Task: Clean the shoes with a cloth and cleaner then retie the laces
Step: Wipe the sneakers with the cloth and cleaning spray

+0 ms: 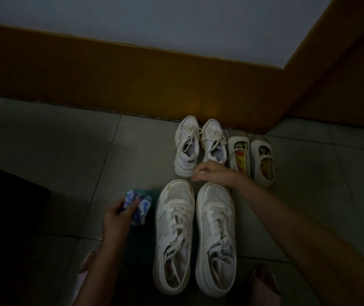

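Observation:
Two large white lace-up sneakers stand side by side on the tiled floor, the left one point(174, 235) and the right one point(217, 237), toes pointing away from me. Behind them sits a smaller white laced pair point(199, 144). My left hand point(119, 217) grips a crumpled blue-and-white cloth point(140, 205) just left of the large left sneaker. My right hand point(214, 173) hovers with curled fingers at the heels of the small pair, above the toe of the large right sneaker. Whether it touches or holds anything is unclear in the dim light.
A pair of small slip-on shoes with cartoon insoles point(251, 157) stands right of the small sneakers. An orange-brown skirting point(132, 85) runs along the wall behind. A dark green mat point(136, 246) lies under my left hand. Dark objects point(11, 206) sit at the left.

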`<action>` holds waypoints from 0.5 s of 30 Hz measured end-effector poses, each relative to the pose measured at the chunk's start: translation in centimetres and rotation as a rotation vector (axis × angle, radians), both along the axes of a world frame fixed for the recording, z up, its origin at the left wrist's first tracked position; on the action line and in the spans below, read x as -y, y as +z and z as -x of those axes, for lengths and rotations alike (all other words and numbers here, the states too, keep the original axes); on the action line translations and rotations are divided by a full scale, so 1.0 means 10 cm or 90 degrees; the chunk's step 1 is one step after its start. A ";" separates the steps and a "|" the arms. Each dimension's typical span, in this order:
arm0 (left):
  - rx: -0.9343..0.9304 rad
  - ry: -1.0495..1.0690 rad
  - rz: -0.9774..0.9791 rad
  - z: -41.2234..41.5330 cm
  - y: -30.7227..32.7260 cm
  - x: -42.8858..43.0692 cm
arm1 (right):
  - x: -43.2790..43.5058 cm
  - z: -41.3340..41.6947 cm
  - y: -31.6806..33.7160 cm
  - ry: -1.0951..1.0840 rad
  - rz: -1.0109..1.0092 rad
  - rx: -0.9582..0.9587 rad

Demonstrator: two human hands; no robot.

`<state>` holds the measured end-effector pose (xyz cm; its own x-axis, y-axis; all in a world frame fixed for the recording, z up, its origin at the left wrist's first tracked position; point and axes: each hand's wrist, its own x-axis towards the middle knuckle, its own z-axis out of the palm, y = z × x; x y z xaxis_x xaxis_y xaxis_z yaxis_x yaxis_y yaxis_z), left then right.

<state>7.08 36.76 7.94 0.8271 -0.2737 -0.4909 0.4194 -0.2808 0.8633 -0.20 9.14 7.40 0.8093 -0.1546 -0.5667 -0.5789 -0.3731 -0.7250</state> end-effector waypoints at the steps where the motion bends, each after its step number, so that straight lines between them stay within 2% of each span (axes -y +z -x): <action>1: -0.003 0.004 -0.001 0.00 0.00 0.00 | 0.01 0.00 0.01 0.000 -0.012 -0.003; 15: 0.002 0.008 -0.017 0.01 0.00 0.01 | -0.02 0.06 0.09 -0.049 -0.026 -0.018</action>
<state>6.98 36.67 7.95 0.8318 -0.2499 -0.4957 0.4206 -0.2992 0.8565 -0.78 9.33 8.25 0.7799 -0.1922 -0.5956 -0.6247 -0.2975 -0.7220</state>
